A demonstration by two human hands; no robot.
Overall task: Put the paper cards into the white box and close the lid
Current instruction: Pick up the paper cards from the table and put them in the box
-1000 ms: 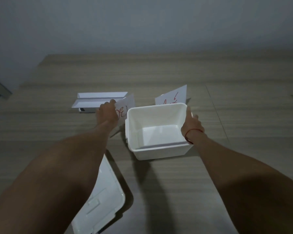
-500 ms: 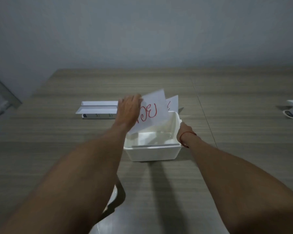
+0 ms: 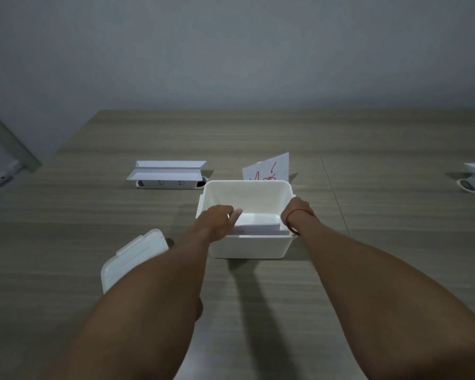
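Head view: left hand (image 3: 220, 218) fingers loose over card (image 3: 258, 226) in white box (image 3: 247, 245) — right hand (image 3: 296, 212) grips rim, nearer card (image 3: 266, 168) standing behind.

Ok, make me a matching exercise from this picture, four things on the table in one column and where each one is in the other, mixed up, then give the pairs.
Things:
1. lid
2. card with red writing
3. left hand
4. right hand

Places:
A. standing behind the white box
B. at the box's right wall
C. lying on the table, left of the box
D. reaching into the box over the white cards

Pairs: 1-C, 2-A, 3-D, 4-B
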